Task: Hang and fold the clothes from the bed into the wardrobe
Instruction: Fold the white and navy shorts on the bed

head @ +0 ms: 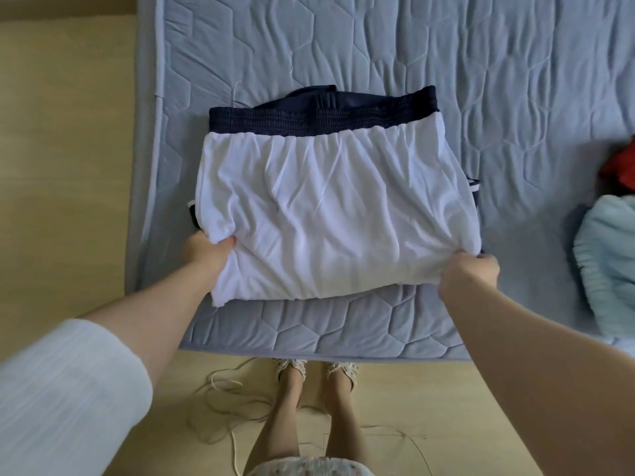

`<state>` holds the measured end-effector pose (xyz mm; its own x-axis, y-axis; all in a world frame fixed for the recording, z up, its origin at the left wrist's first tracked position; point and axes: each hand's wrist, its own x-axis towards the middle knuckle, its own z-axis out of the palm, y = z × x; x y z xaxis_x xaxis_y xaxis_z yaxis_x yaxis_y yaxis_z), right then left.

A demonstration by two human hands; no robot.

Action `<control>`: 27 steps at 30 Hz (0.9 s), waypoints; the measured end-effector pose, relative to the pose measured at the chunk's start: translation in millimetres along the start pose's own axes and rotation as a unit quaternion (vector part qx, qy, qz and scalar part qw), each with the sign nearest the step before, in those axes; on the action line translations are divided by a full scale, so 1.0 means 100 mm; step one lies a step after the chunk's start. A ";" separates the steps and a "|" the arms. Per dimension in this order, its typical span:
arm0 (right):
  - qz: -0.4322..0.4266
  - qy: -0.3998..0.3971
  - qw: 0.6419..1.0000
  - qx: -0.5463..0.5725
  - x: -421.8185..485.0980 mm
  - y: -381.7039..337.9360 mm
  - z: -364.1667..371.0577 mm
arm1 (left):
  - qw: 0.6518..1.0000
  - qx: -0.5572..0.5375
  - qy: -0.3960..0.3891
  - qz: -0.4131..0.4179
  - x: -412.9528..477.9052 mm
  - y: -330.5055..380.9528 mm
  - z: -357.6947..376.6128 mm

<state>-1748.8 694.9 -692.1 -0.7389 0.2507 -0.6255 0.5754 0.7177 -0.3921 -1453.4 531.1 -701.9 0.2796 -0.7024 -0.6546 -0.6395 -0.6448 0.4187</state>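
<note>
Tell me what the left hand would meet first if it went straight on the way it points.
The white garment: the left hand grips its near left corner and points across it, so it would push into that fabric, probably toward the navy waistband beyond.

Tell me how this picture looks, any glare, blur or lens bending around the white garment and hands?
Head view: soft, even light, no glare or hard shadows; the white garment is bright yet its creases show. Same view: the wide lens bows the bed and stretches the forearms; the left hand and right hand look sharp, the sleeve in the corner soft.
</note>
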 end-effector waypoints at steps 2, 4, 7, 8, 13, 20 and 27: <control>-0.034 0.058 0.998 -0.001 0.11 -0.01 -0.09 | 0.999 0.036 0.007 0.003 0.00 0.02 -0.04; -0.057 0.090 0.994 -0.029 0.21 -0.04 -0.20 | 0.998 0.055 0.016 0.004 0.00 0.05 -0.07; -0.016 0.054 0.997 -0.062 0.19 -0.08 -0.21 | 0.998 0.049 0.006 -0.035 -0.03 0.11 -0.10; -0.009 0.022 0.996 -0.081 0.15 -0.07 -0.18 | 0.998 0.044 -0.009 -0.046 -0.06 0.13 -0.10; -0.078 0.029 0.984 -0.160 -0.03 0.02 -0.01 | 0.998 -0.016 -0.042 -0.040 -0.15 0.15 -0.10; -0.200 -0.008 0.958 -0.204 -0.27 -0.07 -0.04 | 0.989 -0.053 -0.078 0.116 -0.49 0.54 -0.13; -0.196 -0.048 0.969 -0.146 -0.30 -0.28 -0.35 | 0.928 -0.003 -0.255 0.270 -1.23 1.45 0.53</control>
<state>-1755.4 689.8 -638.4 -0.8359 -0.1296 -0.5334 0.1242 0.9019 -0.4137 -1618.8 539.7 -594.4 -0.4575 -0.6904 -0.5603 -0.5831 -0.2427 0.7753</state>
